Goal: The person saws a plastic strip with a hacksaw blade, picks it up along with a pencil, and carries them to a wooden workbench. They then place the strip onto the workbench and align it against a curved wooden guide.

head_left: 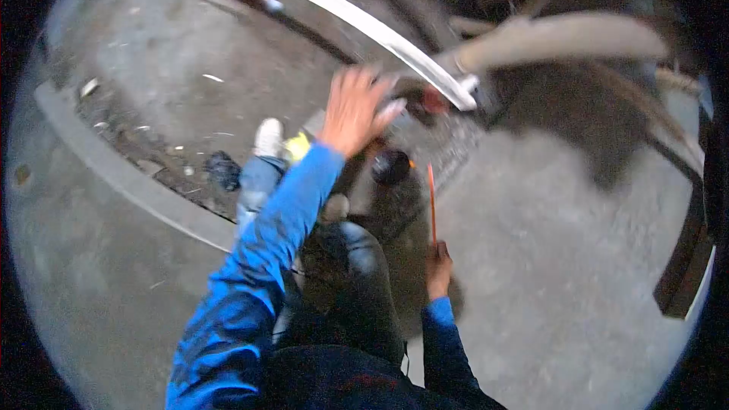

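My left hand (351, 112) reaches forward with fingers stretched out and holds nothing; it is slightly blurred. Just beyond its fingertips runs a long white bar (364, 21), which ends to the right of the hand near a small red thing (434, 99). A thin orange-red rod (433, 201) points away from me, with my right hand (438, 267) closed around its near end. Between the two hands sits a round black object (391, 167), whose kind I cannot make out.
Concrete floor (547, 258) spreads to the right. A pale log-like piece (569, 39) and a dark heap lie at the back right. A low kerb (144, 175) with debris and a crumpled black bag (222, 171) runs along the left. A dark beam (683, 266) stands far right.
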The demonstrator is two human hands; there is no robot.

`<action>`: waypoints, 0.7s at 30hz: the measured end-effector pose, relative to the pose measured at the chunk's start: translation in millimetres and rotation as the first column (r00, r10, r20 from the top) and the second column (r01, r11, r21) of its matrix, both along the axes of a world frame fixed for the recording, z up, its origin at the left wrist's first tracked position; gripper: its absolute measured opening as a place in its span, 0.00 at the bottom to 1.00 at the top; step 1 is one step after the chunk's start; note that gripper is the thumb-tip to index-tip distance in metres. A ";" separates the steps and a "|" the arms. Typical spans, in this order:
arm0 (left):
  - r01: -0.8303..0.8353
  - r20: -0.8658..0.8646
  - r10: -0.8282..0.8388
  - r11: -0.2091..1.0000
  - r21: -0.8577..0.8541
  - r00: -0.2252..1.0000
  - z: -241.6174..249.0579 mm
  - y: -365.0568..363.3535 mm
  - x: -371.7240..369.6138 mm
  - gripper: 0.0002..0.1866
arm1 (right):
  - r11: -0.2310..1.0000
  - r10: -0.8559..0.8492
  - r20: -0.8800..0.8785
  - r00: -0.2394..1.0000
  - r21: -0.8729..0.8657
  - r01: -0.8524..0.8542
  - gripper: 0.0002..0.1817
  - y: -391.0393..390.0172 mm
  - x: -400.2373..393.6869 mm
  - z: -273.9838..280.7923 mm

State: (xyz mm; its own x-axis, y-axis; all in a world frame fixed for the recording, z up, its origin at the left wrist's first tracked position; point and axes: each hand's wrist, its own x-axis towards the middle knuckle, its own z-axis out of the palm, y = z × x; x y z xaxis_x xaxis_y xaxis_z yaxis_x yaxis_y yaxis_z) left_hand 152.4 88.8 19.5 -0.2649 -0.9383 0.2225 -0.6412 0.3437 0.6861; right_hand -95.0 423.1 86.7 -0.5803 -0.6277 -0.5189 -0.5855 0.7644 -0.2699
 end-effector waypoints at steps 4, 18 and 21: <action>-0.285 0.145 0.245 0.828 0.483 0.959 -58.9 166.5 150.4 0.26 | 0.961 0.266 -0.022 0.964 0.085 -0.264 0.14 -1.9 6.4 54.8; -0.765 0.663 0.666 -0.213 0.607 0.341 84.6 384.1 458.3 0.29 | 0.895 0.446 -0.117 0.887 0.031 -0.446 0.17 -227.6 202.4 113.0; -0.561 0.286 0.902 -0.060 0.826 0.324 83.1 335.9 462.0 0.24 | 0.824 0.547 -0.071 0.834 -0.128 -0.551 0.19 -311.5 292.0 116.9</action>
